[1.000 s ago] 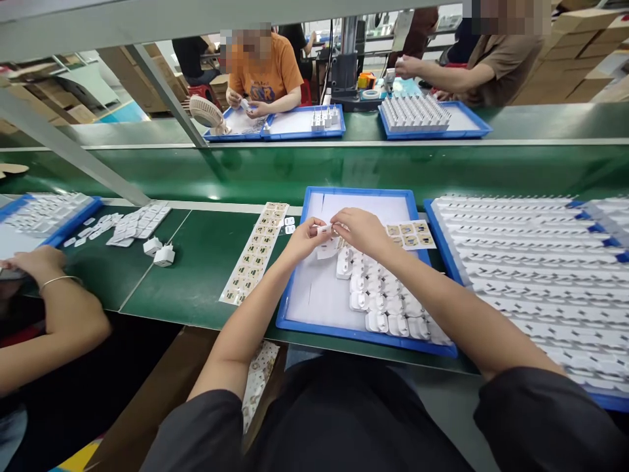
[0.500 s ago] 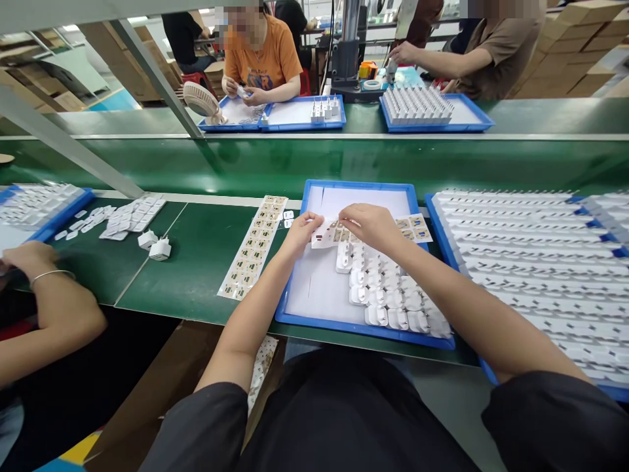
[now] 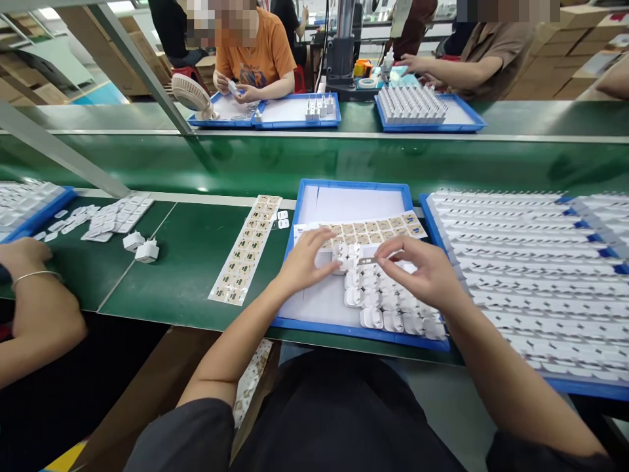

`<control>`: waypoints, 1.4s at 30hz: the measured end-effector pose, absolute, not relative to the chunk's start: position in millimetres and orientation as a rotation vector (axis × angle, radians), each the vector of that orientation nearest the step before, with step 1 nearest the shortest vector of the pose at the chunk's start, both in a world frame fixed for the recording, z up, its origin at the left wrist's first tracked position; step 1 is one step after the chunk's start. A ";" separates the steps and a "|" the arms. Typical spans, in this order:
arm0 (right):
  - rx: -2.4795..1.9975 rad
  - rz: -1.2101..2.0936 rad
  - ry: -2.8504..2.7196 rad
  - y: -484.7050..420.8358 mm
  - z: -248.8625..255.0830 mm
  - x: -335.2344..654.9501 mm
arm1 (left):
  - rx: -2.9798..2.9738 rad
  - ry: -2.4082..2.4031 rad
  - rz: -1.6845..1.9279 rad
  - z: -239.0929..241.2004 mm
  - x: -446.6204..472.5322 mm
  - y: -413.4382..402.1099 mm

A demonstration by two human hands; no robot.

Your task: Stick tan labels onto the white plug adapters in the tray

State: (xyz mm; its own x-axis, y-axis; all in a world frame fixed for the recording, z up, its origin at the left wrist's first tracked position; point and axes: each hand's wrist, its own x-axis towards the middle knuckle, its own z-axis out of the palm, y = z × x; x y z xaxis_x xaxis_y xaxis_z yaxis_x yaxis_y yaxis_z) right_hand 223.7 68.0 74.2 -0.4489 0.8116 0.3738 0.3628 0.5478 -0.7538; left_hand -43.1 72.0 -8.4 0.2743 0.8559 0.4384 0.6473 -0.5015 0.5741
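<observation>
My left hand (image 3: 307,263) is open, its thumb and fingers spread beside the left end of a row of white plug adapters (image 3: 372,280). Whether it touches the nearest adapter I cannot tell. Between the thumb and fingertips of my right hand (image 3: 417,265) is a small flat greyish piece (image 3: 367,261), held just over the adapters. A sheet of gold-and-dark stickers (image 3: 373,229) lies behind the adapters, partly under my left fingers. Adapters and sheet rest in a blue-rimmed tray (image 3: 354,183) with a white lining.
Another sticker sheet (image 3: 248,246) lies left of the tray. Two loose adapters (image 3: 147,251) and white flat pieces (image 3: 120,216) are farther left, near a co-worker's arm (image 3: 42,288). A full tray of white parts (image 3: 521,282) stands right. Across the green bench, people work at trays.
My left hand has let go of the sticker sheet, which now lies flatter in the tray. My right hand has moved right and toward me, with a small piece in its fingertips.
</observation>
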 end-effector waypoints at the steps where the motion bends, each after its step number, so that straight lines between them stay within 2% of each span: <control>1: -0.957 0.779 -2.012 59.5 70.7 227.0 | 2.308 1.360 0.978 -12.0 -36.8 64.7; 7: -0.939 0.771 -1.943 23.3 47.3 237.1 | 2.363 1.414 0.876 -31.8 -19.3 57.3; 13: -0.981 0.816 -1.829 5.9 35.6 240.8 | 2.365 1.502 0.872 -27.2 -25.2 50.5; 20: -0.962 0.885 -1.818 -0.6 27.6 235.7 | 2.347 1.762 0.452 -17.6 -41.8 35.1; 23: -0.914 0.871 -1.835 -2.7 31.0 230.2 | 2.282 1.857 0.386 -16.8 -42.4 36.7; 27: -0.874 0.862 -1.817 -6.5 36.4 223.5 | 2.033 1.633 0.689 -9.6 -38.8 26.0; 32: -0.886 1.123 -1.607 -8.9 34.4 205.6 | 1.738 1.215 1.206 3.2 -22.6 -12.9; 42: -0.917 1.250 -1.429 -1.2 45.5 179.9 | 1.877 1.175 1.382 12.2 -7.8 -28.6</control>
State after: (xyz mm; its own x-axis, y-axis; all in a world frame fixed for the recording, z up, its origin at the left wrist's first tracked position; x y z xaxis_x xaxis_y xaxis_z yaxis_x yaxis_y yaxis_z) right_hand 179.9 -1.2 45.5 -0.2257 0.9550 0.1925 -0.0637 0.1827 -0.9811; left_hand -7.8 -28.6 12.2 0.1009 0.8711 0.4806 0.3344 -0.4847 0.8082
